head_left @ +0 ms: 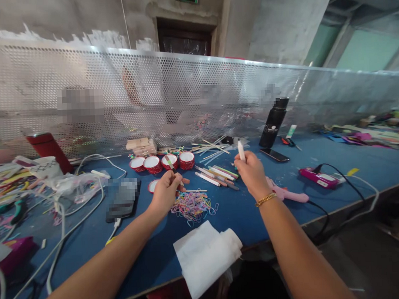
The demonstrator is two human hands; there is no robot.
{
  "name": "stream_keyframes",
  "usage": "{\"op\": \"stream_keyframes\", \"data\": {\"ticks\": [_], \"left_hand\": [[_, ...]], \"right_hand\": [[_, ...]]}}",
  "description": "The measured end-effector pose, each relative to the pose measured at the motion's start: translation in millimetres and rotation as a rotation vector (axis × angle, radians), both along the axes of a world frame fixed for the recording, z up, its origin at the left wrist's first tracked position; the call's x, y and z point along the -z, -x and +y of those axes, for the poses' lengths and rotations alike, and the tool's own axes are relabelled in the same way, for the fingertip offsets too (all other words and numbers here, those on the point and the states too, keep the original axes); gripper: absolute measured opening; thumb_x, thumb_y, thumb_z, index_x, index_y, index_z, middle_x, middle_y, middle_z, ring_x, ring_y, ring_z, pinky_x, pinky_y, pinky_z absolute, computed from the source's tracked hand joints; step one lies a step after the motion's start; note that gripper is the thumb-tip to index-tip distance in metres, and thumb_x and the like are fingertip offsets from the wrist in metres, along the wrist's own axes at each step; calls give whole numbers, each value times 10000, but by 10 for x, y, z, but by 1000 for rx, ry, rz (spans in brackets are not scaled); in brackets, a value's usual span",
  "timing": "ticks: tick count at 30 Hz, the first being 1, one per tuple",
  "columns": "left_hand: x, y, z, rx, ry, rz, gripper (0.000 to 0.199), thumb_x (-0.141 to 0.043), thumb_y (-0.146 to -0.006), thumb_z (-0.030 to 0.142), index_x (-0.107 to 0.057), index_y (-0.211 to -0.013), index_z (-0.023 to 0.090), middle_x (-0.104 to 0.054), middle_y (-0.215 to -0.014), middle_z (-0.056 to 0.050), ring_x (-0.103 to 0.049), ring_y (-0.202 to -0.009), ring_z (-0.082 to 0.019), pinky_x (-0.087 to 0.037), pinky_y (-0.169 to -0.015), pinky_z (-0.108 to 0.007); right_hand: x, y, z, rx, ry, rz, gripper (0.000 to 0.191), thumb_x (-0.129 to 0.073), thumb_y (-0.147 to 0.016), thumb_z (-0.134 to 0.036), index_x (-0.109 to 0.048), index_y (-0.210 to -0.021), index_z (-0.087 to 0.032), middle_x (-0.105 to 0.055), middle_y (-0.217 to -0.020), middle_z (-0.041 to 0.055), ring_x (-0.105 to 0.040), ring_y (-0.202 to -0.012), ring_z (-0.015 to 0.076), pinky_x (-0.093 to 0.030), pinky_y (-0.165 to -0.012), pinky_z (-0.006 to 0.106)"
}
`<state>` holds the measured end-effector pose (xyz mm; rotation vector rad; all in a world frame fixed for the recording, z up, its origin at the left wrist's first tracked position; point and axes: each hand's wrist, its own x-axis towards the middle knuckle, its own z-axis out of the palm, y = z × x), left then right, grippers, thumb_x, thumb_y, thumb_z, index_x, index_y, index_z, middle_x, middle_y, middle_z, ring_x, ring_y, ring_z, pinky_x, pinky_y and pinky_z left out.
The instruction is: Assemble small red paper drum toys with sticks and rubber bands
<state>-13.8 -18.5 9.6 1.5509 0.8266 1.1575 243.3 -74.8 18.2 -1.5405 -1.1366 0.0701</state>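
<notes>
Between the fingers of my left hand (168, 189) is a narrow flat craft stick (170, 164), upright and slightly tilted, with dark and green bands on it. My right hand (253, 173) grips a white marker pen (241, 151), its dark tip pointing up. The two hands are apart. Beneath my left hand lies a pile of small coloured wire pins (193, 206). Several marker pens (216, 176) lie side by side between the hands. Behind them stand round red-sided pieces with white tops (153, 163); one is partly hidden by my left hand.
A pink glue gun (291, 195) lies by my right wrist. White paper (206, 258) hangs over the front edge. A phone (123, 202), cables and a red bottle (51, 152) are left; a black bottle (273, 123) and magenta power strip (318, 178) right. A perforated metal screen (184, 84) runs behind.
</notes>
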Motion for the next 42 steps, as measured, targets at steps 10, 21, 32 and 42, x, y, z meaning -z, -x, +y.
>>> {"op": "stream_keyframes", "data": {"ticks": [10, 21, 32, 42], "left_hand": [[10, -11, 25, 20, 75, -38, 201, -596, -822, 335, -532, -940, 186, -667, -717, -3, -567, -505, -88, -383, -452, -183], [2, -19, -9, 19, 113, -41, 219, -577, -832, 342, -530, -981, 189, -628, -664, 14, -579, -517, -99, -361, -443, -177], [7, -48, -182, 64, 261, -51, 245, -605, -827, 410, -552, -803, 172, -686, -815, -61, -603, -630, -113, -406, -493, -186], [77, -89, -172, 35, 245, -202, 198, -588, -844, 356, -490, -786, 194, -413, -591, 54, -304, -451, -62, -192, -417, -191]], "right_hand": [[233, -74, -156, 41, 339, -242, 254, -487, -865, -361, -682, -877, -198, -694, -808, 62, -596, -721, 197, -359, -618, 269], [132, 13, 144, 14, 608, -457, 172, -629, -813, -302, -738, -909, -210, -733, -845, 89, -640, -736, 199, -358, -588, 260], [393, 54, 288, 103, 665, -593, 223, -511, -887, -284, -687, -938, -157, -721, -922, 156, -664, -809, 230, -382, -612, 287], [163, 391, 153, -206, 46, 74, 302, -664, -748, -464, -636, -851, -181, -652, -743, 37, -576, -630, 175, -442, -591, 303]]}}
